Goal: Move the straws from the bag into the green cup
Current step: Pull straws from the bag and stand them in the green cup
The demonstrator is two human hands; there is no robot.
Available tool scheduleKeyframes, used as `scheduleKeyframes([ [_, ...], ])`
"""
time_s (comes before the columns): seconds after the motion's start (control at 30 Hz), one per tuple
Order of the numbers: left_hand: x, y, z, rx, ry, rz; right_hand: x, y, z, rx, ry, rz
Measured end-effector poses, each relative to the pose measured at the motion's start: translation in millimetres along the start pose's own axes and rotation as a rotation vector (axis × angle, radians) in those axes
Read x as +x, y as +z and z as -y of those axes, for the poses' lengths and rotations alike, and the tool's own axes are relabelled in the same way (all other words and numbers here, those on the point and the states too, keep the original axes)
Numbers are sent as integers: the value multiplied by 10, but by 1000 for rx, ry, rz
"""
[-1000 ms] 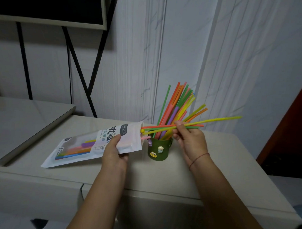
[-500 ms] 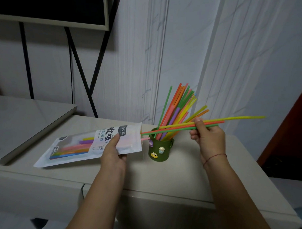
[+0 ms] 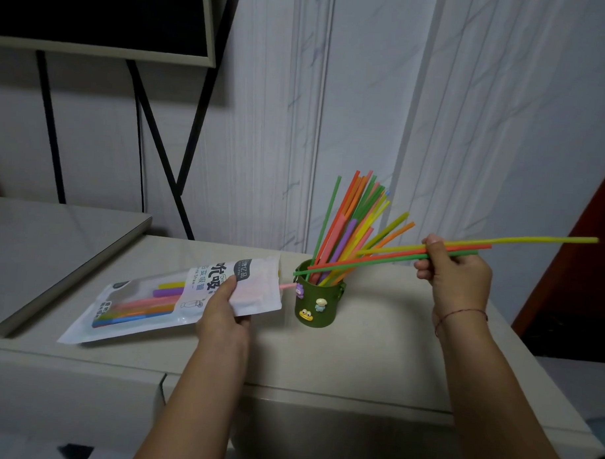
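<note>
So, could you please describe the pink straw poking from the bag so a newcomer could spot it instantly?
Find the green cup on the pale countertop, then the white bag the left hand holds beside it. The pink straw juts from the bag's mouth toward the cup, the only pink tip protruding there.

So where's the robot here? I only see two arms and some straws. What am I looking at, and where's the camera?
There is no machine: these are a person's two bare hands, filmed by one wide-angle camera worn on the head, looking forward and down, so the arms reach in from the bottom edge. On the pale cabinet top stands a green cup full of coloured straws. The left hand holds the open end of a straw bag, with more straws inside and a pink straw poking out. The right hand has three long straws, yellow, red and green, in its grip, nearly level, one end by the cup's rim.
</note>
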State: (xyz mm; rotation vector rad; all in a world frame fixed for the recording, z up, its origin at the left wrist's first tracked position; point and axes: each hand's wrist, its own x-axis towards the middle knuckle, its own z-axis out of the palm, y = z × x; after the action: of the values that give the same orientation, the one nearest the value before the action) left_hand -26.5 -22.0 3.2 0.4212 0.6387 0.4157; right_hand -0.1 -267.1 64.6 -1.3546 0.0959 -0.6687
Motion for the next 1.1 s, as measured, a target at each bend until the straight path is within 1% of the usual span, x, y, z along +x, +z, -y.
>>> scheduleKeyframes([
  [0.5,-14,5,19,80,-4,4,81,-161,54,-59,-18,-63],
  [0.63,-49,4,27,91,-1,5,63,-136,93,-98,-33,-46],
  [0.77,-41,3,45,84,-3,18,15,2,98,-157,-54,41],
  [0.97,-36,-8,50,66,-19,22,-96,387,-144,-409,-30,257],
  [1.1,-34,-10,38,44,-23,26,-209,575,-312,-474,-8,348],
])
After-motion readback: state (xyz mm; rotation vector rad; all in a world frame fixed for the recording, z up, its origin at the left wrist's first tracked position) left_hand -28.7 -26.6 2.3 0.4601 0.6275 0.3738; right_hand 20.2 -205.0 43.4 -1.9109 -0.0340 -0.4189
